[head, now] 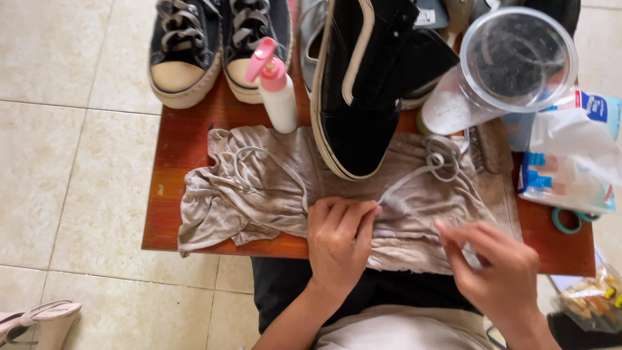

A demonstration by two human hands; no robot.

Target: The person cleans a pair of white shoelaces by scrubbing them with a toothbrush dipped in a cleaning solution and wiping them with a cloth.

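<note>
While a black sneaker (pixel 363 91) with a white side stripe and white sole edge is propped toe-down at the middle of the scene, a grey shoelace (pixel 414 174) is laid out just in front of its toe, on a crumpled beige cloth (pixel 220 207) spread over a small red-brown table (pixel 175 136). The lace looks flat, pale and slightly soiled; one part is bunched into loops to the right of the sneaker's toe, and from there a straight run is drawn down to the left hand (pixel 338 243). That hand is pressed on the cloth below the sneaker, its fingertips pinched on the lace. A second lace length is seen curving across the cloth to the left of the sneaker. The right hand (pixel 499 272) is held lower right of the sneaker, fingers bent and drawn together over the cloth's edge; whether anything is gripped cannot be told. Left of the sneaker a white spray bottle (pixel 277 87) with a pink head is stood, and beyond it a pair of dark canvas shoes (pixel 214 39). To the sneaker's right a clear plastic jar (pixel 512 65) is placed.
</note>
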